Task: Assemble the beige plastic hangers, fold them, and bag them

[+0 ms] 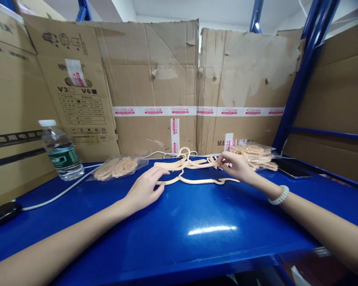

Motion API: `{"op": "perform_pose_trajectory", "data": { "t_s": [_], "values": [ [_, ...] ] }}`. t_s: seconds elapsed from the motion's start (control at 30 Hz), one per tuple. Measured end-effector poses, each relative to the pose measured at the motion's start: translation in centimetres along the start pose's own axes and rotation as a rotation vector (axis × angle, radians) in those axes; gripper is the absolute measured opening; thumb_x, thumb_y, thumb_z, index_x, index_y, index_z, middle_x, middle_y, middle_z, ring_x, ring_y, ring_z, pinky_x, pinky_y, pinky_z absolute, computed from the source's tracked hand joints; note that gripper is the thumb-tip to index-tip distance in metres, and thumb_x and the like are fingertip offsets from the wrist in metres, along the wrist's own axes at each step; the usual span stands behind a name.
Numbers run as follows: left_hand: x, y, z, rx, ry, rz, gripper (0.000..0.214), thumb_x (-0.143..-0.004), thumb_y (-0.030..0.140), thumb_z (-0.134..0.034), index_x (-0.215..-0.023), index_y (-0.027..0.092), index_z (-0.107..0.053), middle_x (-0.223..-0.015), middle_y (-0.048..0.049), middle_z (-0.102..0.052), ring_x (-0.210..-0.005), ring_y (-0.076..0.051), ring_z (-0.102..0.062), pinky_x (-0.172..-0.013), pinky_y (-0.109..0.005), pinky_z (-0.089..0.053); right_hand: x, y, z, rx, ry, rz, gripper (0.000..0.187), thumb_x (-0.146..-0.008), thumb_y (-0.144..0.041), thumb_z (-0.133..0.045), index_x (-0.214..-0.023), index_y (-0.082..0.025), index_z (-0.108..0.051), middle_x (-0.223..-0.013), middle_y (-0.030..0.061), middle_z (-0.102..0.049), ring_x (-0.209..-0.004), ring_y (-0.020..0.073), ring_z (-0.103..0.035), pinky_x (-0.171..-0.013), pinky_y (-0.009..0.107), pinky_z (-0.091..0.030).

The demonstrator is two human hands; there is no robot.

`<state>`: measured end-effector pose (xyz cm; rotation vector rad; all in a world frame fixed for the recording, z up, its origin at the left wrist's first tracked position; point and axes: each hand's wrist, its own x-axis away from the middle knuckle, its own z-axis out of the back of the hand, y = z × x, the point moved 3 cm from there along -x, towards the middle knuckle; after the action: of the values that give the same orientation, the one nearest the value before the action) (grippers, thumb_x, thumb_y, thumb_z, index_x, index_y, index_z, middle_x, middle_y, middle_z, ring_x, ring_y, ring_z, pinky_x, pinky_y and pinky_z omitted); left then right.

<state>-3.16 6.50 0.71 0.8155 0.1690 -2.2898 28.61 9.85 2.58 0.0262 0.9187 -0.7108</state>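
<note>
Several beige clothes hangers lie flat and overlapping on the blue table, their hooks crossing near the middle. The front hanger (197, 181) has its left end partly covered by my left hand (146, 186), whose fingers reach over it with the thumb apart. Behind it, a second hanger (170, 165) stretches toward my right hand (235, 165). There my thumb and fingertips are pinched together at the right end of that hanger. More hanger parts show just behind these fingers, partly hidden.
Clear bags of beige hangers lie at the left (116, 167) and the right (258, 153). A water bottle (62, 155), a white cable (62, 192) and a black device (4, 213) are at left. A phone (294, 169) lies far right. Cardboard sheets (155, 79) wall the back.
</note>
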Motion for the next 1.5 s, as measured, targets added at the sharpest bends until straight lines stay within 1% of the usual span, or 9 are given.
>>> {"op": "perform_pose_trajectory", "data": {
  "t_s": [0.27,0.4,0.53,0.67,0.83,0.9,1.03,1.17,1.5],
  "values": [
    [-0.1,0.0,0.3,-0.036,0.139,0.040,0.039,-0.092,0.029,-0.048,-0.128,0.017,-0.044,-0.133,-0.0130,-0.050,-0.126,-0.027,-0.045,-0.107,-0.046,-0.038,-0.1,-2.8,2.3,0.024,0.157,0.125,0.021,-0.084,-0.019,-0.061,-0.067,-0.021,-0.048,-0.079,0.0036,-0.065,-0.078,0.0184,-0.064,-0.068,0.030,-0.048],
    [-0.1,-0.2,0.1,0.009,0.123,0.082,0.046,-0.095,0.035,-0.046,-0.136,0.019,-0.036,-0.138,-0.0132,-0.047,-0.129,-0.027,-0.043,-0.107,-0.048,-0.037,0.0,-3.9,2.3,-0.050,0.214,0.131,0.027,-0.082,-0.021,-0.065,-0.064,-0.021,-0.046,-0.080,0.0038,-0.067,-0.076,0.0181,-0.064,-0.069,0.030,-0.048],
    [-0.1,-0.2,-0.2,0.127,0.066,0.094,0.043,-0.097,0.033,-0.042,-0.137,0.020,-0.035,-0.132,-0.0125,-0.054,-0.121,-0.026,-0.052,-0.100,-0.044,-0.045,0.3,-4.3,1.4,-0.167,0.228,0.077,0.028,-0.082,-0.025,-0.066,-0.064,-0.021,-0.045,-0.083,0.0047,-0.068,-0.078,0.0185,-0.064,-0.072,0.032,-0.050],
    [0.0,-0.1,-0.5,0.184,0.034,0.046,0.031,-0.098,0.023,-0.034,-0.126,0.020,-0.047,-0.122,-0.0115,-0.060,-0.111,-0.024,-0.059,-0.094,-0.039,-0.048,0.3,-4.2,0.6,-0.217,0.141,0.016,0.027,-0.083,-0.031,-0.065,-0.066,-0.021,-0.048,-0.083,0.0060,-0.068,-0.082,0.0197,-0.064,-0.076,0.034,-0.051],
    [0.2,-0.4,-0.8,0.174,-0.014,0.074,0.025,-0.097,0.020,-0.033,-0.116,0.019,-0.051,-0.110,-0.0095,-0.063,-0.099,-0.022,-0.062,-0.085,-0.035,-0.050,0.1,-1.7,0.7,-0.234,0.050,-0.134,0.020,-0.086,-0.039,-0.060,-0.087,-0.019,-0.058,-0.086,0.0062,-0.067,-0.083,0.0195,-0.065,-0.079,0.035,-0.054],
    [0.2,-0.4,-0.9,0.158,-0.023,0.072,0.024,-0.097,0.020,-0.034,-0.114,0.019,-0.052,-0.109,-0.0092,-0.063,-0.098,-0.022,-0.062,-0.085,-0.035,-0.050,0.2,0.0,0.8,-0.092,0.029,-0.156,0.018,-0.088,-0.035,-0.056,-0.094,-0.019,-0.061,-0.089,0.0067,-0.068,-0.084,0.0203,-0.065,-0.079,0.037,-0.054],
    [0.2,-0.4,-1.0,0.142,-0.047,0.075,0.024,-0.097,0.021,-0.034,-0.112,0.018,-0.052,-0.109,-0.0096,-0.063,-0.100,-0.022,-0.061,-0.087,-0.035,-0.048,0.6,3.1,-0.1,0.297,-0.157,-0.088,0.023,-0.084,-0.018,-0.057,-0.104,-0.018,-0.066,-0.099,0.0107,-0.069,-0.094,0.0256,-0.063,-0.085,0.043,-0.051],
    [0.2,-0.4,-1.1,0.143,-0.067,0.092,0.024,-0.097,0.022,-0.033,-0.111,0.019,-0.053,-0.109,-0.0094,-0.063,-0.100,-0.022,-0.061,-0.087,-0.035,-0.048,0.7,4.2,-1.6,0.449,-0.314,-0.039,0.037,-0.081,-0.010,-0.056,-0.117,-0.016,-0.065,-0.108,0.0140,-0.067,-0.103,0.0276,-0.059,-0.089,0.041,-0.050],
    [0.1,-0.3,-1.0,0.138,-0.037,0.072,0.023,-0.096,0.021,-0.036,-0.110,0.018,-0.054,-0.108,-0.0095,-0.064,-0.099,-0.023,-0.062,-0.086,-0.036,-0.050,0.5,4.4,-2.1,0.365,-0.309,0.077,0.026,-0.085,-0.009,-0.050,-0.093,-0.017,-0.074,-0.092,0.0106,-0.071,-0.091,0.0244,-0.061,-0.084,0.040,-0.051]
  ]
}}
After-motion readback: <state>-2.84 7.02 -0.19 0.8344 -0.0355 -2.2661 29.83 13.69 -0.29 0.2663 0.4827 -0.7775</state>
